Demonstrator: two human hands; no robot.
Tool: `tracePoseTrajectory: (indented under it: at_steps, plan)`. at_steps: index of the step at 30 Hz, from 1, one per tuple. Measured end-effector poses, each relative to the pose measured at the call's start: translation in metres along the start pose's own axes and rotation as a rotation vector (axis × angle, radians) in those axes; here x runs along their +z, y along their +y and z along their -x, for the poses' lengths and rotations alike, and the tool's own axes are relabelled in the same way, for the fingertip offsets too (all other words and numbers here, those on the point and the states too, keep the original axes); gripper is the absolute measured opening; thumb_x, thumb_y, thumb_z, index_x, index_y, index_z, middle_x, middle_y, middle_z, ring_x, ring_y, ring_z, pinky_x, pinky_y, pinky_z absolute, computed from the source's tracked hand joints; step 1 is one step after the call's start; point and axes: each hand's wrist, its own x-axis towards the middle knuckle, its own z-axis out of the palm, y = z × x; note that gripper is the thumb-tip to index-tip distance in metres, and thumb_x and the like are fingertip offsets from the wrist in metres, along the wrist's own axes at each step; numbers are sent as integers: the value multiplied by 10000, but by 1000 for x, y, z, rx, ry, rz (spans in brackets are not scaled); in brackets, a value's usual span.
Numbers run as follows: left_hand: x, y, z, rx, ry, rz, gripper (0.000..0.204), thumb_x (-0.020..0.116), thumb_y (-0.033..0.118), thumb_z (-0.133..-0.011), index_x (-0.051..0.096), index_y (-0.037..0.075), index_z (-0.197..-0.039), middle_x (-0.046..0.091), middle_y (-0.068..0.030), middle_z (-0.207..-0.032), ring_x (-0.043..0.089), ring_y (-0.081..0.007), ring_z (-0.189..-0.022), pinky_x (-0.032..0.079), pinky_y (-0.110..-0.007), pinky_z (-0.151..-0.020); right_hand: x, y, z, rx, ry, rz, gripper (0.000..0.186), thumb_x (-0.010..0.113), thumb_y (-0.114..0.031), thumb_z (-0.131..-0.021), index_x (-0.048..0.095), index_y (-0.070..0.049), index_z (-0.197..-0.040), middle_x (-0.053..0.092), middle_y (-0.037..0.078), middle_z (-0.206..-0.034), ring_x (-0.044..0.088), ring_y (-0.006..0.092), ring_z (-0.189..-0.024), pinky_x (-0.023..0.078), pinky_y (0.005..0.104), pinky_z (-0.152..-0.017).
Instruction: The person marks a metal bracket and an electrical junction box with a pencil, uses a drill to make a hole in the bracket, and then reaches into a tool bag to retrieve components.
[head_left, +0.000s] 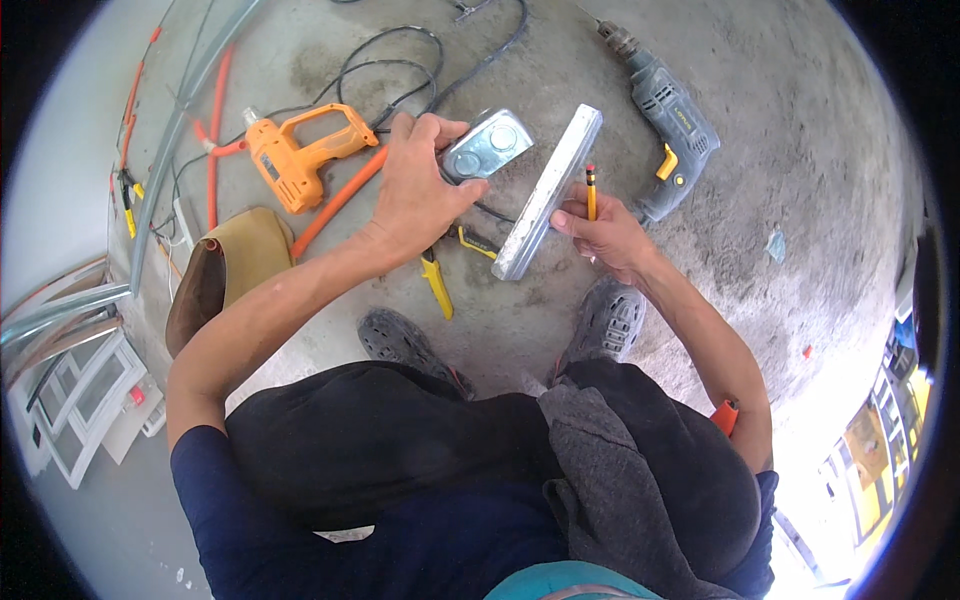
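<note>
silver box (492, 148): raised between the two hands, much nearer the left one, with two round discs showing on its face; it sits just left of the metal channel, the two apart in view.

left hand (420, 185): grasping the silver box by its left end, thumb on the near side and fingers on the far side.

right hand (608, 235): grasping the metal channel along its right edge, with a pencil caught among the same fingers.

metal channel (555, 185): pale and straight, slanting past the right fingers, its far end leaning right and its near end dropping toward the gap between the hands.

pencil (592, 190): yellow with a red tip, standing up out of the right hand, just right of the channel.

yellow-handled tool (437, 285): on the concrete floor (800, 180), closer to the body than the left hand and partly hidden.

grey drill (675, 130): on the floor beyond the right hand and to its right, yellow trigger showing.

orange gun-shaped tool (305, 160): on the floor, left of the left hand.

orange tube (335, 205): slanting down and away to the left of the left hand.

black cable (400, 60): looped beyond the left hand.

tan roll (262, 250): beside the left forearm, on its outer side.
</note>
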Motion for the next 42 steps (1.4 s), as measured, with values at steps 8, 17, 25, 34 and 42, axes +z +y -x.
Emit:
tracePoseTrajectory:
  at_steps: [8,17,25,34,42]
  plan:
    - [5,-5,-6,-17,-22,1,547,860,96,-715,586,-29,-1172,523,-138,-1104,549,-253,-1041,480,-362,-934,-1,-3,-2,18,9,7,457,838,-250,-870,636,-28,-1215,635,-14,-896,408,31,-588,306,220,-508]
    - [18,-16,-16,-75,-42,4,538,855,75,-719,592,-25,-1177,532,-144,-1111,557,-262,-1053,481,-368,-937,-4,-9,-4,8,10,-30,439,813,-228,-893,630,-30,-1239,668,-7,-973,414,24,-606,312,211,-521]
    - [34,-38,-23,-98,-78,-4,561,861,84,-720,601,-18,-1207,551,-156,-1136,585,-269,-1061,495,-369,-941,-12,-8,-13,-66,114,83,384,804,-260,-898,670,-6,-1154,645,-14,-901,510,70,-685,414,250,-594]
    - [26,-40,-29,-99,-76,46,573,876,100,-718,606,-14,-1210,549,-152,-1175,590,-253,-1056,493,-365,-933,-18,-8,-19,-194,277,331,417,758,-273,-928,651,-16,-1238,687,55,-1049,600,138,-912,484,323,-810]
    - [7,-46,-26,-31,-104,255,607,850,67,-788,529,-2,-1298,545,-114,-1262,568,-189,-1175,500,-348,-984,-15,-13,-18,10,-55,-104,469,658,-255,-1014,516,-21,-1394,477,-60,-786,401,51,-609,337,233,-556]
